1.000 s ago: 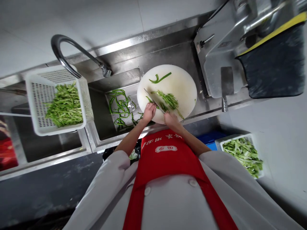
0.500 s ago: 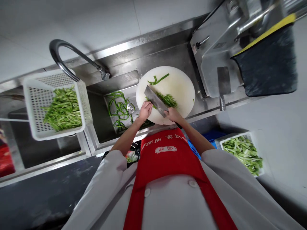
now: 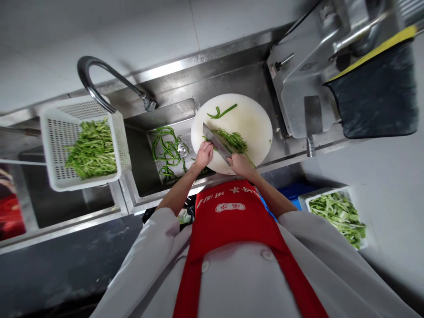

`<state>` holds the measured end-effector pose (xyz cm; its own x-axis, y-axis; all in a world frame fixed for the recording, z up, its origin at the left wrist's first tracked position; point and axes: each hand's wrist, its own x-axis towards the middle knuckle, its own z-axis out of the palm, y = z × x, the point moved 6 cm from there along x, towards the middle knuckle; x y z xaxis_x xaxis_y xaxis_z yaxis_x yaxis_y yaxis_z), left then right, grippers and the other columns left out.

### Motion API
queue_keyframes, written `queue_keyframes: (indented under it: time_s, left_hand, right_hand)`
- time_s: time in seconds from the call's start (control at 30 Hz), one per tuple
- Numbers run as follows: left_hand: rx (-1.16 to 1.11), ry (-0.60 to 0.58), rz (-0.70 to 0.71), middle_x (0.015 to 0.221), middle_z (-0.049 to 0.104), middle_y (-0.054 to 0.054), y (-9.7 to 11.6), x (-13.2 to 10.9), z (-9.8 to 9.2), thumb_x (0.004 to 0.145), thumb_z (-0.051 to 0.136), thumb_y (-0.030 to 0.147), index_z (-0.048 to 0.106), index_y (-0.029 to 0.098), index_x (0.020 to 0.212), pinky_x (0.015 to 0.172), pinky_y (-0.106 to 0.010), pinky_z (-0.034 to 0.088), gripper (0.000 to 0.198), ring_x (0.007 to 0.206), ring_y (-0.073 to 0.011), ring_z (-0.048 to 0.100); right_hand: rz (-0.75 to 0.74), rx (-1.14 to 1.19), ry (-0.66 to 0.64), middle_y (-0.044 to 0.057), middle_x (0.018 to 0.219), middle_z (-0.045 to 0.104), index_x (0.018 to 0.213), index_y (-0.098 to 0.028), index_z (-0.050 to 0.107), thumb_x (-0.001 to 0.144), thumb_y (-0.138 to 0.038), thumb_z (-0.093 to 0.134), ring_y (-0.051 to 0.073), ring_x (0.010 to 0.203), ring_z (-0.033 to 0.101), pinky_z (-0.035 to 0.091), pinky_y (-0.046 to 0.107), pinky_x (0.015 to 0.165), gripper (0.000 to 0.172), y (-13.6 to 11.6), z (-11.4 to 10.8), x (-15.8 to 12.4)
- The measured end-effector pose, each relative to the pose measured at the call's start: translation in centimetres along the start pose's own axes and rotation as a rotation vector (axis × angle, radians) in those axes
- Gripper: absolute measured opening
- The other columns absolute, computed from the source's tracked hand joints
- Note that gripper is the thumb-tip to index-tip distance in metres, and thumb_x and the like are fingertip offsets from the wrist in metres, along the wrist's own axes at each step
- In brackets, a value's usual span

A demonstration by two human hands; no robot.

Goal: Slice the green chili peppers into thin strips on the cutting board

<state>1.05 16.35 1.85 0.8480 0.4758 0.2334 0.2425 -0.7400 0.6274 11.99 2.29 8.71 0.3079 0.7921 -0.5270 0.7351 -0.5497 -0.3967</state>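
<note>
On a round white cutting board [image 3: 256,121], my right hand [image 3: 240,164] is wrapped round the handle of a cleaver [image 3: 216,142]. The blade slants away to the upper left, seen nearly edge-on. Close to its left face, my left hand [image 3: 204,153] has curled fingers pressing down a long thin green vegetable, mostly hidden under them. Bits of green show at the fingertips. Cut green strips [image 3: 236,141] are heaped just right of the blade. Uncut green lengths [image 3: 222,111] lie toward the far side of the board.
Several long thin green vegetables [image 3: 162,145] lie in the sink [image 3: 137,163] left of the board. A white basket [image 3: 54,152] of cut greens stands under a curved faucet [image 3: 109,73]. At right are another cleaver [image 3: 313,117], a dark cloth [image 3: 377,95] and a basket of leafy pieces [image 3: 341,214].
The cleaver's blade has turned more edge-on while staying between my hands. Both hands keep about the same places on the board. The whole view has shifted slightly.
</note>
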Motion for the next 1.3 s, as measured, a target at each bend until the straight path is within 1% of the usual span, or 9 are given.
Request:
queue_keyframes:
  time_s: [0.23, 0.3, 0.43, 0.5, 0.6, 0.73, 1.0, 1.13, 1.3]
  left_hand:
    - [-0.01, 0.028, 0.03, 0.108, 0.061, -0.011, -1.1, 0.3, -1.1, 0.104, 0.04, 0.03, 0.063, 0.018, 0.104, 0.098, -0.042, 0.048, 0.026, 0.108, -0.022, 0.053]
    - [0.003, 0.017, 0.045, 0.108, 0.061, -0.011, -1.5, 0.7, -1.2, 0.104, 0.04, 0.032, 0.063, 0.018, 0.103, 0.098, -0.042, 0.048, 0.027, 0.107, -0.0215, 0.053]
    - [0.01, -0.027, 0.049, 0.105, 0.062, -0.011, -1.6, 1.1, -0.4, 0.104, 0.039, 0.033, 0.063, 0.018, 0.103, 0.096, -0.043, 0.049, 0.028, 0.105, -0.0233, 0.053]
    - [0.021, -0.016, 0.032, 0.105, 0.061, -0.012, -1.4, 1.0, -0.1, 0.103, 0.038, 0.031, 0.063, 0.018, 0.104, 0.096, -0.045, 0.048, 0.028, 0.105, -0.0246, 0.053]
    - [0.031, -0.012, 0.022, 0.108, 0.061, -0.013, -1.0, 0.8, 0.1, 0.103, 0.036, 0.031, 0.063, 0.018, 0.106, 0.096, -0.046, 0.048, 0.029, 0.107, -0.0258, 0.052]
    - [0.025, -0.014, 0.011, 0.108, 0.06, -0.013, -0.9, 0.7, -0.1, 0.103, 0.035, 0.031, 0.063, 0.019, 0.105, 0.096, -0.046, 0.048, 0.03, 0.107, -0.026, 0.053]
    - [0.01, -0.007, -0.012, 0.106, 0.06, -0.013, -0.6, 0.8, -0.1, 0.103, 0.035, 0.03, 0.063, 0.019, 0.103, 0.096, -0.047, 0.048, 0.029, 0.105, -0.0258, 0.053]
    - [0.032, 0.002, -0.013, 0.103, 0.06, -0.012, -0.2, 1.1, -1.3, 0.103, 0.038, 0.033, 0.064, 0.021, 0.101, 0.093, -0.045, 0.05, 0.028, 0.104, -0.0251, 0.055]
    - [0.057, 0.167, -0.114, 0.107, 0.059, -0.012, -1.0, 1.0, -4.1, 0.103, 0.04, 0.034, 0.064, 0.024, 0.105, 0.097, -0.046, 0.049, 0.025, 0.108, -0.0252, 0.054]
  right_hand:
    - [0.048, 0.135, -0.092, 0.016, 0.083, 0.075, 0.104, -0.005, 0.071, 0.104, -0.042, 0.043, 0.022, 0.08, 0.072, 0.047, 0.023, 0.073, 0.047, 2.3, 0.6, 1.8]
    - [0.039, 0.161, -0.113, 0.015, 0.082, 0.075, 0.103, -0.005, 0.071, 0.104, -0.043, 0.042, 0.021, 0.076, 0.071, 0.047, 0.023, 0.071, 0.048, 3.3, 0.4, 1.6]
    - [0.058, 0.053, 0.024, 0.021, 0.104, 0.073, 0.112, -0.005, 0.067, 0.104, -0.034, 0.043, 0.027, 0.098, 0.069, 0.047, 0.028, 0.083, 0.038, 3.8, -0.4, -0.4]
    - [0.054, 0.008, 0.019, 0.022, 0.109, 0.071, 0.114, -0.006, 0.066, 0.104, -0.032, 0.041, 0.029, 0.105, 0.067, 0.046, 0.03, 0.088, 0.037, 2.8, 0.0, -1.3]
    - [0.053, 0.008, -0.045, 0.023, 0.112, 0.07, 0.115, -0.007, 0.066, 0.105, -0.031, 0.037, 0.028, 0.108, 0.067, 0.046, 0.031, 0.091, 0.039, 1.1, 0.6, -1.7]
    - [0.045, 0.02, -0.034, 0.023, 0.113, 0.071, 0.116, -0.005, 0.067, 0.105, -0.031, 0.039, 0.028, 0.111, 0.066, 0.045, 0.029, 0.092, 0.039, 0.2, 0.0, -1.2]
    - [0.014, 0.035, -0.062, 0.022, 0.102, 0.074, 0.107, -0.004, 0.071, 0.104, -0.036, 0.043, 0.029, 0.102, 0.07, 0.047, 0.028, 0.086, 0.042, 1.8, -0.5, 0.4]
    - [0.038, 0.062, -0.075, 0.021, 0.099, 0.074, 0.11, -0.004, 0.069, 0.105, -0.036, 0.042, 0.029, 0.101, 0.069, 0.048, 0.029, 0.087, 0.042, 2.9, -1.4, 0.2]
    - [0.1, 0.005, 0.001, 0.024, 0.111, 0.07, 0.12, -0.006, 0.062, 0.107, -0.032, 0.031, 0.029, 0.109, 0.067, 0.045, 0.032, 0.092, 0.042, 1.3, -1.3, -1.9]
